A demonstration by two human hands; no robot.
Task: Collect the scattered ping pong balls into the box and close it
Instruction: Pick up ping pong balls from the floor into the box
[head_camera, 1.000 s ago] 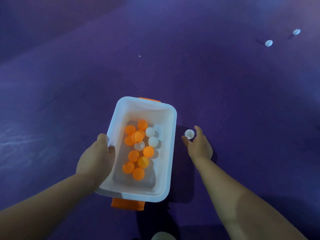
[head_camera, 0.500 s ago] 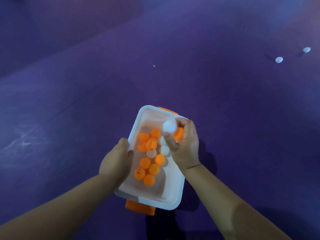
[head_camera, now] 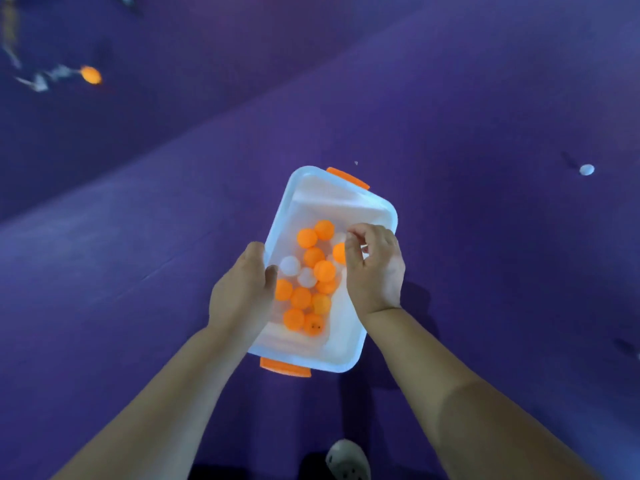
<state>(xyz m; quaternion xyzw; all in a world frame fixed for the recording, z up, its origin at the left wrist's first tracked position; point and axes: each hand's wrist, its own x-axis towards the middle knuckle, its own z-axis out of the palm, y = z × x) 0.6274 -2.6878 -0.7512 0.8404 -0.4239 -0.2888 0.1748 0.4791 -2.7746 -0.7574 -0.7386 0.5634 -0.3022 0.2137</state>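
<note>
A white plastic box [head_camera: 377, 206] with orange handles [head_camera: 348, 178] sits open on the purple floor. Inside it lie several orange balls [head_camera: 324, 270] and a few white ones [head_camera: 289, 265]. My left hand [head_camera: 239, 296] grips the box's left rim, thumb inside. Above the right side of the box hovers my right hand [head_camera: 377, 271], its fingers loosely curled, and I see no ball in it. A white ball [head_camera: 337, 238] lies just left of its fingertips. No lid is in view.
A loose white ball [head_camera: 586, 169] lies on the floor far to the right. A loose orange ball [head_camera: 90, 75] lies far off at the upper left, near some blurred pale objects. A grey shoe [head_camera: 348, 459] shows at the bottom edge.
My right hand picked a white ball off the floor beside the box, carried it over the box and no longer shows it. The view shifted, bringing the far orange ball into sight.
</note>
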